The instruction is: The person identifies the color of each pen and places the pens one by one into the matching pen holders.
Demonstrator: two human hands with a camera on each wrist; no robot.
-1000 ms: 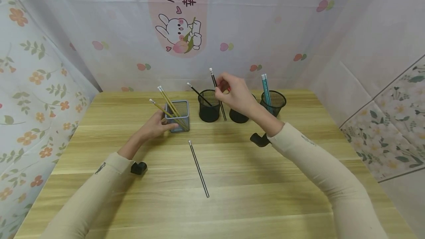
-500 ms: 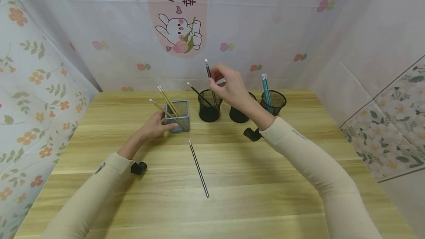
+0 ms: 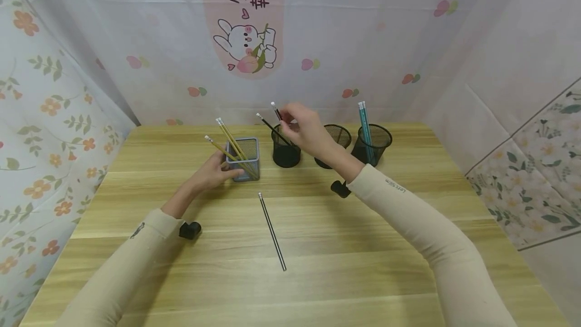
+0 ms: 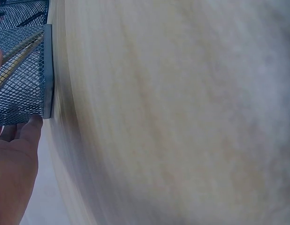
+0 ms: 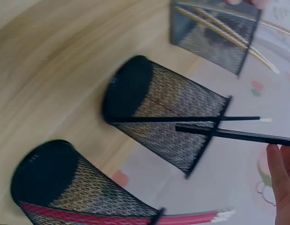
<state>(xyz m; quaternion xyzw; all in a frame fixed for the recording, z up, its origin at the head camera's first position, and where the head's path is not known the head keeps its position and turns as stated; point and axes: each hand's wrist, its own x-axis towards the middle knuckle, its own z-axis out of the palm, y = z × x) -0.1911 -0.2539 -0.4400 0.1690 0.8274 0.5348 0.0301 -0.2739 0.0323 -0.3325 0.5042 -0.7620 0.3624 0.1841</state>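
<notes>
My right hand [image 3: 308,127] pinches a black pencil [image 5: 248,136] with a white eraser near its top. In the right wrist view its lower end reaches past the rim of a round black mesh pencil cup [image 3: 287,158], where another black pencil [image 3: 268,124] leans. My left hand [image 3: 209,173] holds a grey square mesh pencil holder [image 3: 248,173] by its side, thumb at the front. Yellow pencils [image 3: 230,140] lean inside that holder. A black-and-white striped pencil [image 3: 272,231] lies on the table in front of the cups.
Right of the black pencil's cup stands another round mesh cup [image 3: 340,138]; the right wrist view shows red pencils [image 5: 192,219] in it. Teal pencils [image 3: 365,122] stand in the rightmost mesh cup [image 3: 382,140]. A patterned curtain [image 3: 345,39] hangs behind the wooden table [image 3: 345,266].
My right hand moved left, carrying the black pencil from beside the round cup to above it, then lowered it into the cup's mouth. My left hand stayed on the grey holder.
</notes>
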